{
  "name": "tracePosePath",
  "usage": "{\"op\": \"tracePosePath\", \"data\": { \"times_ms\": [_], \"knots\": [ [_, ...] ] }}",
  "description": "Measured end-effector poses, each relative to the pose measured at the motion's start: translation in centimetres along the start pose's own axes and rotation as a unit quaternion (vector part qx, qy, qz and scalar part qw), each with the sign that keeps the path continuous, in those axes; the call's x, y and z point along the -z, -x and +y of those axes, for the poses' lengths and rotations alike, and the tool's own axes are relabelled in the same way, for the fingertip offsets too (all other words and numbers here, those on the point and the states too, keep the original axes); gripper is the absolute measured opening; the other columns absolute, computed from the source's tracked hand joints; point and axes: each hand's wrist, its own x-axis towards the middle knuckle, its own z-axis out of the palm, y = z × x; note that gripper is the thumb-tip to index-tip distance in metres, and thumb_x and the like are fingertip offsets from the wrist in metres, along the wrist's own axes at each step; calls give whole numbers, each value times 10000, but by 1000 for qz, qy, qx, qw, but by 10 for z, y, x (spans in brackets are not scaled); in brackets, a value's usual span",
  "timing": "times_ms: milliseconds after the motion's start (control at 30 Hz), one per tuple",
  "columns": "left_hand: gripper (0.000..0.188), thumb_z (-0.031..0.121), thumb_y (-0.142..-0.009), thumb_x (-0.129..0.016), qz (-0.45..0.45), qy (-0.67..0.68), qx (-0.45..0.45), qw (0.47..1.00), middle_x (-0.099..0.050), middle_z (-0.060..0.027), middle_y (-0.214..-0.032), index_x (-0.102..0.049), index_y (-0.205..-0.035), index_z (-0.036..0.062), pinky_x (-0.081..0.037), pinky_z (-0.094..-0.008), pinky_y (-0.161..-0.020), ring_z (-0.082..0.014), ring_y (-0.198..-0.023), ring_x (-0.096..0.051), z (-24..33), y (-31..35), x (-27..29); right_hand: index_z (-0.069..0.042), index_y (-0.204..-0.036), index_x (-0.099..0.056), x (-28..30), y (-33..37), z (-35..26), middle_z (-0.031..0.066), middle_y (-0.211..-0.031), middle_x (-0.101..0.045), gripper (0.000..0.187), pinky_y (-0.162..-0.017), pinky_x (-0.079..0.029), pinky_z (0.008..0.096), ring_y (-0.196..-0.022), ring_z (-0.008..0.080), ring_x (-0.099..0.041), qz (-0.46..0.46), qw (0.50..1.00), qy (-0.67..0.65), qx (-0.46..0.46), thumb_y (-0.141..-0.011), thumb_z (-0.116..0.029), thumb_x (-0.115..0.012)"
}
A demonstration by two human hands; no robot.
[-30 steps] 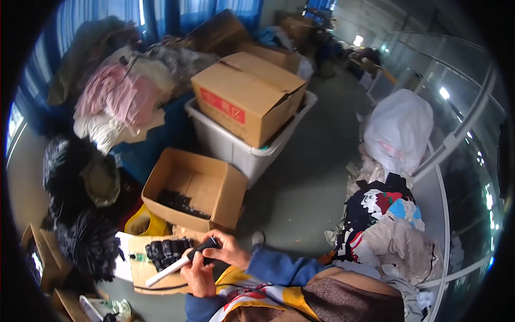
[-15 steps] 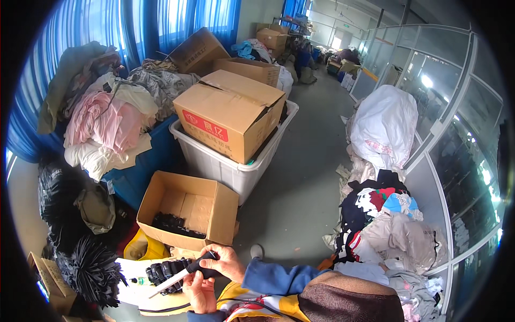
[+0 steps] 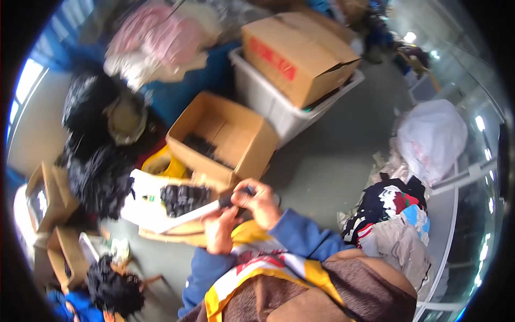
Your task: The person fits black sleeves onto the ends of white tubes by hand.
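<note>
Both my hands meet in front of my body at the near edge of a pale work surface. My right hand is closed around the black handle of a tool with a long, pale, blade-like strip; its exact kind is blurred. My left hand is closed on the same tool, below and left of the right, with its fingertips partly hidden. Beside the strip, several black rolled bundles lie in a row on the surface. Just beyond stands an open cardboard box with black pieces inside.
A grey-white bin with a closed carton stands farther off, beside pink and white cloth. Black bags and small boxes are at left. Cloth heaps and a white sack line the right.
My view has tipped down and turned left, so the boxes sit higher and farther right. Small boxes and a black bundle show at lower left. Both hands keep hold of the tool.
</note>
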Motion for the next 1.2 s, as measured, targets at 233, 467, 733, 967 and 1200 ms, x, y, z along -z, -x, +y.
{"op": "tracePosePath", "data": {
  "times_ms": [233,467,733,967,1200],
  "knots": [
    [181,-17,-837,-518,37,126,10,991,-597,-87,-915,-556,-1013,-10,-528,-294,-632,-169,-807,-585,-1,6,4,-61,-950,-529,-4,-2,13,34,-835,-587,335,-698,-470,220,-766,101,-542,23,998,1,62,-713,-112,-760],
    [249,17,-816,-599,-7,122,-59,991,-587,-98,-947,-527,-1053,-14,-533,-285,-661,-172,-821,-590,3,12,-8,-22,-973,-507,-10,1,7,21,-857,-536,375,-690,-453,207,-768,83,-499,55,994,5,98,-723,-140,-761],
    [330,-34,-775,-617,15,114,-72,991,-565,-91,-987,-482,-1063,54,-535,-293,-675,-174,-851,-592,2,10,-8,-27,-1104,-462,5,1,-2,36,-921,-557,484,-760,-445,221,-879,108,-530,-52,998,-19,43,-738,-177,-743],
    [329,-10,-793,-612,5,112,-32,993,-570,-92,-1008,-475,-1086,49,-540,-281,-661,-166,-865,-592,3,10,-9,-22,-920,-579,6,3,4,-3,-789,-564,231,-640,-424,193,-708,61,-508,-6,999,-30,11,-773,-141,-712],
    [251,47,-818,-618,-1,137,-51,989,-585,-81,-970,-510,-1044,38,-538,-275,-659,-166,-847,-601,3,9,-1,-29,-1010,-534,-6,8,-6,31,-878,-560,308,-715,-492,222,-785,109,-557,-41,996,-39,73,-753,-47,-703]
  ]
}}
